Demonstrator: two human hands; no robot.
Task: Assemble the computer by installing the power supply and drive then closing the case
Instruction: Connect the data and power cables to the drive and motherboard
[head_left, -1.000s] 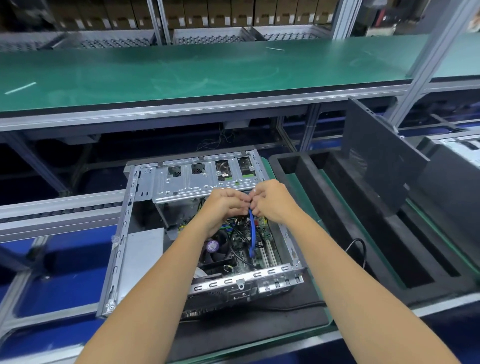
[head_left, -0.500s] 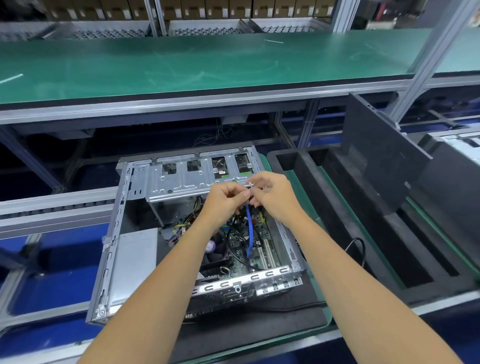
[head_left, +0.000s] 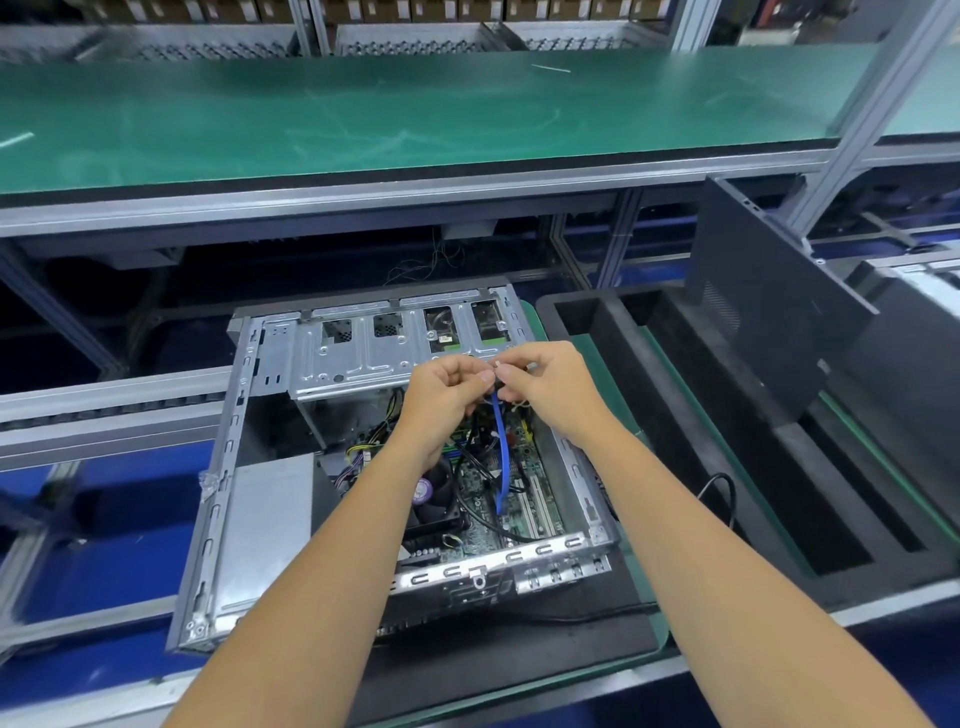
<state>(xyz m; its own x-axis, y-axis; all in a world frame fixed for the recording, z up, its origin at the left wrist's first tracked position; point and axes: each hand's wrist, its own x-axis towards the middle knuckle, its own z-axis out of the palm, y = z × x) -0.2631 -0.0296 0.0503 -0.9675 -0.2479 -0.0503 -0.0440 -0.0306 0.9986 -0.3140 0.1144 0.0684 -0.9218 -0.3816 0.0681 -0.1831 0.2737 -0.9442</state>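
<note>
An open silver computer case (head_left: 218, 499) lies on its side on a dark mat. Its metal drive cage (head_left: 363, 353) spans the far end, the grey power supply (head_left: 265, 525) fills the left side, and the motherboard (head_left: 524, 493) with a fan sits at the right. A blue cable (head_left: 501, 457) rises from the motherboard to my hands. My left hand (head_left: 447, 387) and my right hand (head_left: 550, 382) meet above the cage's near edge, both pinching the cable's upper end and a small white tie. The cable's connector is hidden by my fingers.
A black foam tray (head_left: 675, 415) lies right of the case, with a dark side panel (head_left: 769, 301) leaning upright in it. A green shelf (head_left: 415, 114) runs overhead behind. Conveyor rails (head_left: 104, 410) pass at the left, and another case (head_left: 924, 275) shows at the far right.
My hands stay together on the blue cable's top end with only small finger shifts. The view has tilted slightly, so the case sits a little lower and more to the left.
</note>
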